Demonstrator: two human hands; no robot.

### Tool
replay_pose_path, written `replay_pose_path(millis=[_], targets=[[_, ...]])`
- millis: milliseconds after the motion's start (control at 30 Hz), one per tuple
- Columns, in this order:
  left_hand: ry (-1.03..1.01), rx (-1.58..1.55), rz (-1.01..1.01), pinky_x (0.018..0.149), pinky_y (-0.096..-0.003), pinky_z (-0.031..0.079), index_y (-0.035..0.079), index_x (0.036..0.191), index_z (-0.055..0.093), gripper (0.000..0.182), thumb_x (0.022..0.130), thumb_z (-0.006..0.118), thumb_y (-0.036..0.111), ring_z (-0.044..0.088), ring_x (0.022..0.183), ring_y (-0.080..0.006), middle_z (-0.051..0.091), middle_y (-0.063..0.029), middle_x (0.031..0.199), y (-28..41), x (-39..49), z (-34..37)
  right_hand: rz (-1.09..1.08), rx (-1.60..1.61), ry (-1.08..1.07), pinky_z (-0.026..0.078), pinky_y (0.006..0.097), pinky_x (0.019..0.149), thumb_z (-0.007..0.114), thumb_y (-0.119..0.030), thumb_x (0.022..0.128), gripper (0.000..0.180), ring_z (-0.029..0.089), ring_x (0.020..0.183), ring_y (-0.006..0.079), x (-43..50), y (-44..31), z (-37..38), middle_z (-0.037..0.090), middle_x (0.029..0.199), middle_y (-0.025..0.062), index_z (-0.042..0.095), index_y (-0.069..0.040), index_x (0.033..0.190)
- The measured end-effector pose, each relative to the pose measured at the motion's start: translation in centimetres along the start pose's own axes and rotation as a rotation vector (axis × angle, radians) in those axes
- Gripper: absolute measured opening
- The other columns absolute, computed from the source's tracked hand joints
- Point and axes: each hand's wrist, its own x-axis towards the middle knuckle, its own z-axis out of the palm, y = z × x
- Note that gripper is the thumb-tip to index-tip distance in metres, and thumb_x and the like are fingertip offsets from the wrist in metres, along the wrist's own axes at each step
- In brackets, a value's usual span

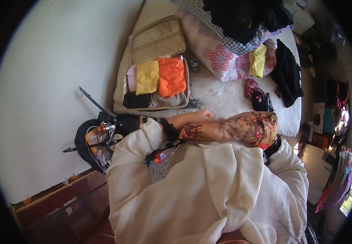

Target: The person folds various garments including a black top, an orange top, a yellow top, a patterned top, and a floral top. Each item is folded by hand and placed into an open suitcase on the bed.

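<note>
A floral cloth garment (249, 126) in tan, red and brown wraps or drapes over my right forearm in front of the cream blouse. My left hand (207, 115) has curled fingers just above the cloth; whether it pinches any fabric is hidden. Bare skin of my right hand or wrist (211, 131) shows among the floral folds, its fingers not distinct. Beyond my left hand, an open suitcase (189, 91) lies on the bed, holding a folded yellow garment (147, 77), a folded orange garment (172, 76), and grey, black and pale pink clothes.
On the white fuzzy bed cover (221, 94) lie a crumpled red-and-black garment (258, 95), a black garment (287, 73) and a flowered blanket (220, 58) bearing a yellow folded garment (257, 61) and dark clothes. A fishing rod (95, 102) leans by the left wall.
</note>
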Motion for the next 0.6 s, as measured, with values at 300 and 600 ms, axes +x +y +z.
replay_pose_path(millis=[300,600], targets=[[-0.457,-0.680,-0.013,0.081,-0.0253,0.049,0.005,0.122,0.054,0.033,0.093,0.055,0.019,0.059,0.097,-0.0128,0.060,-0.0078,0.112,-6.7,-0.7,-2.9,-0.062,-0.584,-0.159,0.045,0.0346,0.095,0.069,-0.031,0.079,0.048,0.058,0.107,0.0255,6.9,-2.5,0.0,0.060,0.118,0.0088,0.058,-0.008,0.120],[0.170,0.652,0.951,0.104,-0.0378,0.036,0.012,0.130,0.051,0.052,0.087,0.054,0.042,0.047,0.122,-0.0184,0.054,-0.0063,0.129,-6.8,-4.3,-7.0,-1.177,-1.661,-0.011,0.049,0.0344,0.092,0.067,-0.032,0.077,0.048,0.062,0.099,0.0282,17.6,-2.2,-1.4,0.062,0.113,0.0145,0.058,-0.004,0.115]])
